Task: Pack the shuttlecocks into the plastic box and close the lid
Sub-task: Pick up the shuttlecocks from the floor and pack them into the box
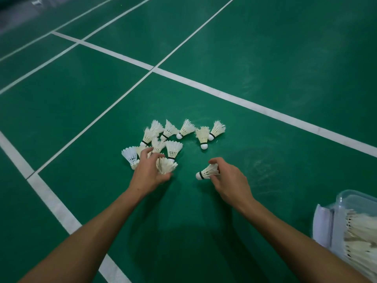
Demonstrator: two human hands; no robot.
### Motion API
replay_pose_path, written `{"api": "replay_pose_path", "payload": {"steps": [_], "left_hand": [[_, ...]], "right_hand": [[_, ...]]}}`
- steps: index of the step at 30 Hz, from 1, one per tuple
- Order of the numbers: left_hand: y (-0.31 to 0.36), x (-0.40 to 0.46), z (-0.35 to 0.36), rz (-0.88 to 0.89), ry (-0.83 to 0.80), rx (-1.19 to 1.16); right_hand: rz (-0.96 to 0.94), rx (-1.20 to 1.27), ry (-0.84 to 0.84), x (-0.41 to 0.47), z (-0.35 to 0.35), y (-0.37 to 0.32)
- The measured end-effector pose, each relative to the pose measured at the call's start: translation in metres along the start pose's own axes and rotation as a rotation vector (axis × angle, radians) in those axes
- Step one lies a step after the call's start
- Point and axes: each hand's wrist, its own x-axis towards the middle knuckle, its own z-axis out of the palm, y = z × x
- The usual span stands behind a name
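L hand point(147, 170): fingers curled round one shuttlecock point(166, 166), feather skirt gripped, fanned toward 3 o'clock. R hand point(228, 178): a second shuttlecock point(208, 172) pinched by its feathers btwn thumb and fingertips, cork pointed to 9 o'clock. Both hands held low over green court floor point(265, 68). Loose pile of shuttlecocks point(163, 137) seen at 12 o'clock from L hand, touching and overlapping; three more point(202, 137) lie apart at 11–12 o'clock from R hand. Plastic box point(346, 219) sits at 4 o'clock from R hand, frame edge, lid off, partly filled w/ shuttlecocks. White court lines point(224, 94) cross floor beyond pile.
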Motion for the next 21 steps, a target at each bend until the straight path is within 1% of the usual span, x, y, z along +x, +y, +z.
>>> {"api": "replay_pose_path", "payload": {"steps": [2,5,10,13,17,19,21], "left_hand": [[0.003,0.017,0.001,-0.036,-0.078,0.030],[0.006,0.023,0.009,-0.065,-0.140,0.044],[0.022,-0.011,0.010,-0.027,-0.095,0.098],[0.060,-0.050,0.008,0.119,-0.063,0.025],[0.153,-0.088,0.013,0.351,-0.080,-0.129],[0.201,-0.097,0.022,0.455,-0.086,-0.224],[0.246,-0.105,0.033,0.574,-0.114,-0.263]], "right_hand": [[0.013,0.021,0.020,-0.009,-0.008,0.007],[0.017,0.041,0.046,-0.027,-0.021,0.017],[0.013,0.096,0.082,-0.066,-0.047,0.032],[0.031,0.171,0.132,-0.089,-0.070,0.045],[0.061,0.294,0.237,-0.125,-0.113,0.069],[0.082,0.323,0.293,-0.145,-0.136,0.083],[0.111,0.334,0.348,-0.167,-0.155,0.100]]}}
